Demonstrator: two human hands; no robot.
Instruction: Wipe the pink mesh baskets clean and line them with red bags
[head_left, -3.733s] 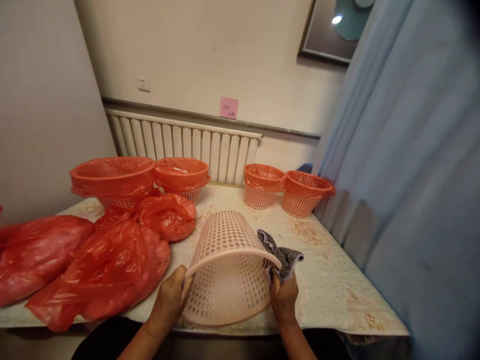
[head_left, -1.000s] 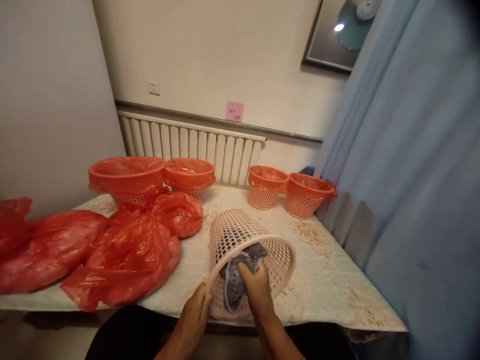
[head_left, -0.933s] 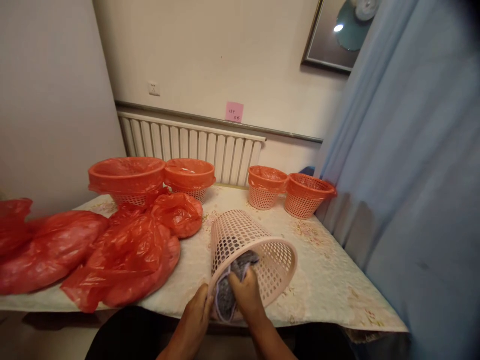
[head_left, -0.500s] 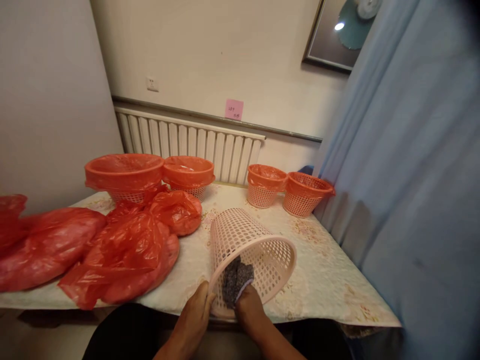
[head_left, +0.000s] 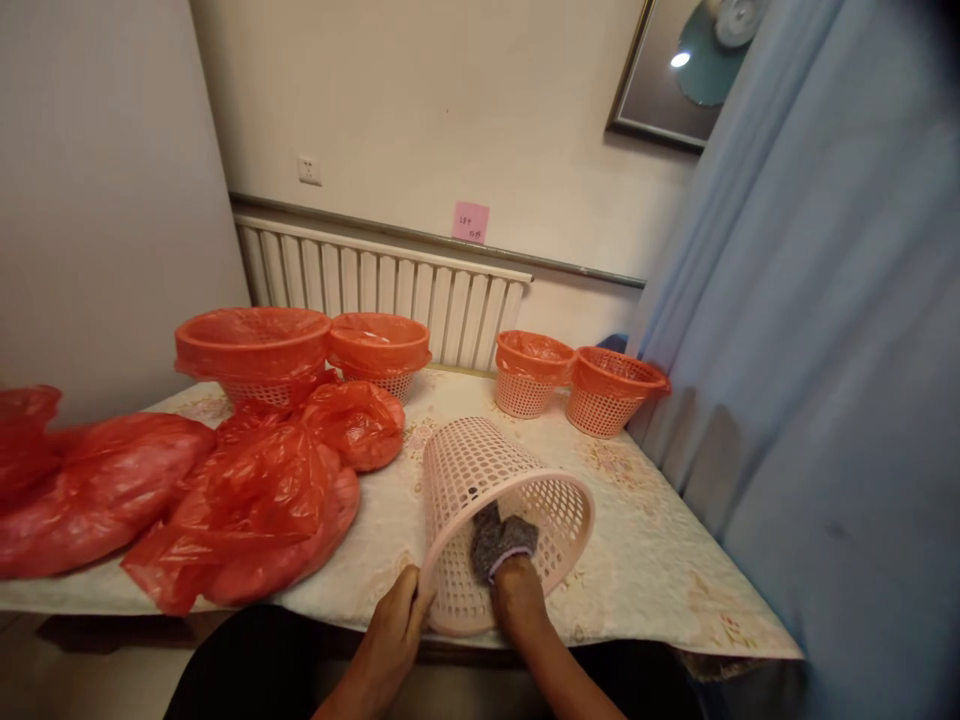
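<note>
A pale pink mesh basket (head_left: 480, 455) lies tipped on its side near the table's front edge, its open mouth towards me. My left hand (head_left: 397, 610) is closed on the left side of its rim, thumb on top. Inside the mouth, my right hand (head_left: 517, 592) presses a dark grey cloth (head_left: 499, 540) with a purple hem against the inner wall. The cloth hides my right fingers; they seem closed in it.
Baskets lined with red bags stand at the back: a big one (head_left: 251, 340), a smaller one (head_left: 379, 345), and two at right (head_left: 532, 365), (head_left: 611, 385). Filled red bags (head_left: 255, 510) cover the table's left side. A blue curtain (head_left: 795, 350) hangs along the right.
My right hand and the grey cloth have moved up, right and deeper into the basket. The basket and my left hand have barely shifted.
</note>
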